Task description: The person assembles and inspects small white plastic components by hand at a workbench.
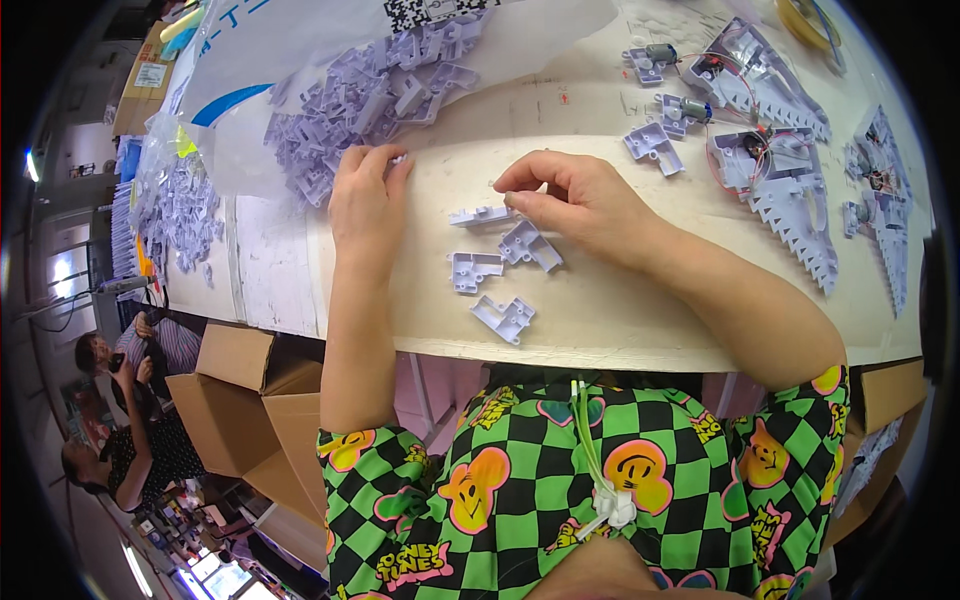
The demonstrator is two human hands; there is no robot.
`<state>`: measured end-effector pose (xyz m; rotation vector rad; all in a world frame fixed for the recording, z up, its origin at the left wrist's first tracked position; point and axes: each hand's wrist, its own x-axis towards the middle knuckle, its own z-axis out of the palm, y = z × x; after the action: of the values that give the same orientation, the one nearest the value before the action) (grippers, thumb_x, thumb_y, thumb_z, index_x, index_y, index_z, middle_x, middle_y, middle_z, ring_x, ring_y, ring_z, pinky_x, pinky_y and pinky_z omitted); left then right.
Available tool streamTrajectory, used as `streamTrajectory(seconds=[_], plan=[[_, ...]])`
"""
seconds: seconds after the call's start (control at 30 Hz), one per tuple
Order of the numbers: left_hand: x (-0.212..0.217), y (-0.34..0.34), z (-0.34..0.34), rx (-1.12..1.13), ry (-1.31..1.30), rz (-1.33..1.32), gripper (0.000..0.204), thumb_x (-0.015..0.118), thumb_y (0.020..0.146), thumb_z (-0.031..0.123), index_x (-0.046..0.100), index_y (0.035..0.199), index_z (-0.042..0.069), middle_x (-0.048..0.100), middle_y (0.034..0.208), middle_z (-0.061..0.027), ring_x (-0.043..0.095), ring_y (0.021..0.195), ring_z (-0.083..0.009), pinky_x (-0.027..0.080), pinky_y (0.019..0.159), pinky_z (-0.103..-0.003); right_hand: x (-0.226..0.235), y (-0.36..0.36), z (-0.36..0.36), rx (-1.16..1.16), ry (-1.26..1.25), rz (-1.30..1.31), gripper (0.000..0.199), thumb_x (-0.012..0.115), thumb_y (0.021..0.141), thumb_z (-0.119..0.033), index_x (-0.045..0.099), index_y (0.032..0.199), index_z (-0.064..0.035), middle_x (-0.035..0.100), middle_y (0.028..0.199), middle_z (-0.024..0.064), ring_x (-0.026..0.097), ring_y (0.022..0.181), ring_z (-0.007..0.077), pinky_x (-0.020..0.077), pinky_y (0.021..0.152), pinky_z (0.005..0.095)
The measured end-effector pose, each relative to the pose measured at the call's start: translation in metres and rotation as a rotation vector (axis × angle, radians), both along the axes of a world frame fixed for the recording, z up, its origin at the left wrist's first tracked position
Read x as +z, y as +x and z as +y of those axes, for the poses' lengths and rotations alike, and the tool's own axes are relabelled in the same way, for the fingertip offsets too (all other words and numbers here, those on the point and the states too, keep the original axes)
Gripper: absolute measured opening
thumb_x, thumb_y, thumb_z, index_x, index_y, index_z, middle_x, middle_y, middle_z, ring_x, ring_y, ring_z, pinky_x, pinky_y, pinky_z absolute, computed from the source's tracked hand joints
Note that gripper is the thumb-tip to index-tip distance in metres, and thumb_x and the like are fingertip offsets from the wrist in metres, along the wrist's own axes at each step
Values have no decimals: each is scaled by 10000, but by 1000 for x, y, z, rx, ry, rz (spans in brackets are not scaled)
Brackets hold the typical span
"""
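My left hand point(366, 200) rests palm down on the pale table point(600, 310), its fingertips closed around a small lilac piece at the edge of a heap of lilac plastic parts point(370, 95). My right hand point(570, 200) lies to the right, thumb and fingers pinched together just above a lilac bracket point(480, 215). Three more loose lilac brackets lie below it: one point(530, 245) under the palm, one point(473, 270) to the left, one point(505, 318) near the table's front edge.
A clear plastic bag point(300, 40) lies under the heap. Half-built units with small motors, red wires and toothed lilac shells point(780, 170) fill the right side. Open cardboard boxes point(250, 390) stand below the table on the left, with other people beside them.
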<state>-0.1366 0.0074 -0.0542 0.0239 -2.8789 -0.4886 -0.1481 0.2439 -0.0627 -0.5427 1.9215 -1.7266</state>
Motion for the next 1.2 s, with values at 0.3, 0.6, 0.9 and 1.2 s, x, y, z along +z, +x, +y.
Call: streamTrajectory(seconds=[0.3, 0.6, 0.9, 1.2], plan=[[34, 21, -23, -41, 325, 170, 101, 619, 839, 53, 645, 931, 19, 602, 850, -60, 548, 735, -137, 442, 681, -251, -1, -2, -2, 31, 75, 41, 234, 589, 841, -188, 637, 1000, -23, 646, 788, 73, 545, 613, 104, 451, 593, 262], [52, 9, -200, 443, 189, 111, 214, 647, 816, 194, 680, 923, 12, 654, 812, -133, 596, 698, -186, 470, 661, -312, -4, 7, -2, 22, 59, 48, 203, 600, 847, -139, 636, 997, -8, 643, 810, 50, 508, 610, 73, 431, 584, 231], [59, -24, -325, 565, -627, 339, 548, 693, 768, 214, 502, 1253, 45, 506, 1220, -227, 552, 1040, -303, 453, 850, -356, 4, 10, -6, 61, 79, 120, 191, 598, 847, -136, 639, 987, -12, 627, 771, 52, 508, 614, 84, 430, 578, 239], [50, -18, -105, -91, -78, 627, 277, 688, 801, 186, 592, 1020, 45, 578, 988, -105, 549, 855, -255, 442, 762, -344, 2, 4, -2, 55, 87, 108, 196, 578, 849, -123, 630, 1003, -13, 631, 817, 83, 542, 640, 114, 448, 599, 256]])
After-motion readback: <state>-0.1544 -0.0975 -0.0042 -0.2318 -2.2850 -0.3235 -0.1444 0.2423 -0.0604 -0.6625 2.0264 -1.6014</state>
